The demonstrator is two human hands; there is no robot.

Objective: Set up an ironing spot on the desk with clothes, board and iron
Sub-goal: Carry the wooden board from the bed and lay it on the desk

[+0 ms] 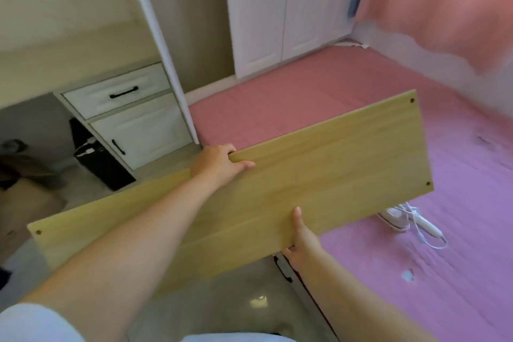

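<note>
A long pale wooden board with small holes near its corners hangs in the air, tilted, across the middle of the head view. My left hand grips its far long edge. My right hand grips its near long edge, thumb on top. A white iron with a coiled white cord lies on the pink bed cover, partly hidden behind the board's right end. The desk top is at the upper left. No clothes can be made out.
White drawers and a cabinet door sit under the desk's right end, with a black bin beside them. A white wardrobe stands at the back. A pink curtain hangs at the upper right. Glossy floor lies below me.
</note>
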